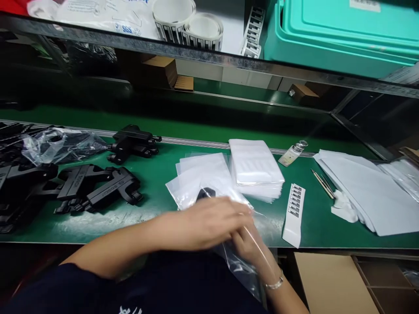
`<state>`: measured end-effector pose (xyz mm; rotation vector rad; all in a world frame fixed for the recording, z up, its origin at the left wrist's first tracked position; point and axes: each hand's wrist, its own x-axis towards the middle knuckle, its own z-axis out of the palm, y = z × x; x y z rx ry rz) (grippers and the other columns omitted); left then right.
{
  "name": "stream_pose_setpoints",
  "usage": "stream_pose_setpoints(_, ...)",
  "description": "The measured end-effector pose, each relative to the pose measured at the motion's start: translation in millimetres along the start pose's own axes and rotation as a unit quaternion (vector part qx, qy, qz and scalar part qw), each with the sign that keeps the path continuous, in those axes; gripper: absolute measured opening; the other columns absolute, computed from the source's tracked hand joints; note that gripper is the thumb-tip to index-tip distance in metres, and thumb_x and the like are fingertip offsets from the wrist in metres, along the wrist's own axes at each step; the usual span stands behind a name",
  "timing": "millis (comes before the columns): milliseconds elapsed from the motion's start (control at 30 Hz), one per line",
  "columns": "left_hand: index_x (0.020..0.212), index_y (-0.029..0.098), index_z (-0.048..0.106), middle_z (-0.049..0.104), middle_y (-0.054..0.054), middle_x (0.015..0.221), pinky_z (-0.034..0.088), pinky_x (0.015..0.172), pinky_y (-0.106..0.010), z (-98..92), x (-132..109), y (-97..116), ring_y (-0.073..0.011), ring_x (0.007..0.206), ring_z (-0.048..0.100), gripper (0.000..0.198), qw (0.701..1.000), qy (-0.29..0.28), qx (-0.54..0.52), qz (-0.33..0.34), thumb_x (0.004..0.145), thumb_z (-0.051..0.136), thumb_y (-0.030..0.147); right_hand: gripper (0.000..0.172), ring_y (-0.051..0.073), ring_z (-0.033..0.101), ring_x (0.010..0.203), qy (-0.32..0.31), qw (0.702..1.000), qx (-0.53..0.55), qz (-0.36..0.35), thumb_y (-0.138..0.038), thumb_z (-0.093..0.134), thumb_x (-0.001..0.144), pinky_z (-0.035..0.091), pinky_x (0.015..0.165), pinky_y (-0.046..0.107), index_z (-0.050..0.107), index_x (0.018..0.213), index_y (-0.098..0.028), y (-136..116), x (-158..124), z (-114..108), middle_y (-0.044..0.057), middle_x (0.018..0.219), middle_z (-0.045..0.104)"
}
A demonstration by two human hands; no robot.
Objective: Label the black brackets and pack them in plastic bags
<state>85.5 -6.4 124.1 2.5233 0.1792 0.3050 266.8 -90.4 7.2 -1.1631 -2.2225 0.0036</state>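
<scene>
My left hand (pixel 204 222) reaches across the front of the bench, its fingers bent over my right hand (pixel 245 242). Both hands are closed on a clear plastic bag (pixel 244 270) that hangs down below the bench edge. Past my left knuckles shows the top of a black plastic part (pixel 206 192); the rest of it is hidden, and I cannot tell how far it sits inside the bag. Just beyond lie loose, fanned flat clear bags (pixel 199 172), beside a neat stack of them (pixel 255 163).
Black plastic brackets (pixel 108 187) and a crumpled clear bag (pixel 65 144) lie at left. On the right are a label strip (pixel 294 209), a small bottle (pixel 293 153), tweezers (pixel 322 183) and white sheets (pixel 369 192). A metal-edged shelf (pixel 209 56) crosses above; a cardboard box (pixel 334 283) stands below.
</scene>
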Motion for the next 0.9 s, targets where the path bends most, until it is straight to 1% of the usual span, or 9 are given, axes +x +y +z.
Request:
stream_pose_setpoints(100,0.116,0.019,0.063,0.069,-0.011,0.117,0.045,0.098,-0.040,-23.3,-12,-23,-0.0298,0.111,0.062,0.039,0.982,-0.111,0.034,-0.146,0.078,0.067,0.025,0.039,0.027,0.066,0.105,-0.013,0.983,-0.085,-0.163,-0.019,0.059,0.091,0.054,0.095,0.050,0.056,0.130,-0.015,-13,12,-8,0.012,0.103,0.071)
stream_pose_setpoints(200,0.098,0.021,0.066,0.072,-0.004,0.089,0.049,0.072,-0.031,-20.7,-22,-43,-0.0246,0.081,0.067,0.035,0.962,-0.220,-0.068,-0.149,0.066,0.076,0.029,0.031,0.025,0.065,0.106,-0.044,0.973,-0.055,-0.221,-0.024,0.059,0.092,0.053,0.097,0.046,0.061,0.122,-0.014,-18,31,-17,0.011,0.101,0.072)
stream_pose_setpoints(333,0.108,0.020,0.062,0.070,-0.004,0.101,0.049,0.078,-0.031,-2.8,-54,-60,-0.0246,0.092,0.065,0.044,0.941,-0.016,-0.199,-0.273,0.068,0.073,0.032,0.039,0.028,0.064,0.107,0.067,0.998,-0.001,0.015,-0.038,0.050,0.096,0.054,0.091,0.052,0.054,0.132,-0.022,5,38,-34,0.013,0.116,0.066)
stream_pose_setpoints(400,0.116,0.018,0.057,0.068,-0.007,0.110,0.050,0.084,-0.035,8.2,-71,-65,-0.0253,0.099,0.064,0.046,0.892,0.126,-0.269,-0.341,0.073,0.066,0.033,0.038,0.027,0.065,0.099,0.196,0.962,0.021,0.190,-0.032,0.042,0.099,0.057,0.080,0.048,0.051,0.135,-0.025,12,35,-40,0.012,0.113,0.064)
stream_pose_setpoints(467,0.128,0.016,0.049,0.067,-0.010,0.114,0.049,0.090,-0.038,18.9,-80,-68,-0.0251,0.103,0.063,0.056,0.847,0.222,-0.316,-0.366,0.076,0.063,0.033,0.037,0.024,0.064,0.092,0.246,0.946,0.034,0.207,-0.029,0.040,0.099,0.056,0.075,0.043,0.052,0.134,-0.026,5,38,-40,0.010,0.106,0.063)
stream_pose_setpoints(567,0.149,0.018,0.020,0.067,-0.010,0.114,0.048,0.095,-0.040,32.6,-79,-61,-0.0245,0.104,0.064,0.093,0.844,0.236,-0.311,-0.369,0.071,0.068,0.033,0.039,0.026,0.062,0.096,0.107,0.994,0.019,0.020,-0.041,0.053,0.094,0.054,0.080,0.040,0.056,0.130,-0.024,-22,59,-31,0.011,0.108,0.065)
stream_pose_setpoints(700,0.152,0.027,-0.016,0.069,-0.004,0.113,0.053,0.090,-0.041,52.6,-79,-37,-0.0247,0.097,0.068,0.117,0.892,0.173,-0.210,-0.360,0.071,0.067,0.032,0.041,0.021,0.062,0.086,-0.045,0.997,0.024,0.065,-0.051,0.062,0.087,0.052,0.074,0.030,0.063,0.113,-0.019,-41,93,-31,0.008,0.098,0.066)
stream_pose_setpoints(833,0.149,0.035,-0.024,0.070,-0.004,0.115,0.056,0.087,-0.045,69.1,-95,-38,-0.0315,0.103,0.068,0.107,0.958,0.160,-0.060,-0.230,0.082,0.059,0.042,0.022,0.009,0.062,0.082,-0.241,0.938,0.245,0.044,-0.040,0.068,0.085,0.047,0.075,0.015,0.058,0.091,-0.021,-30,87,-54,-0.001,0.090,0.066)
stream_pose_setpoints(900,0.147,0.038,-0.027,0.069,-0.004,0.119,0.057,0.086,-0.048,72.1,-92,-49,-0.0339,0.109,0.066,0.102,0.977,0.122,0.003,-0.176,0.086,0.053,0.046,0.017,0.008,0.062,0.082,-0.247,0.916,0.310,0.067,-0.035,0.065,0.086,0.046,0.075,0.013,0.056,0.087,-0.022,-22,63,-66,-0.002,0.089,0.066)
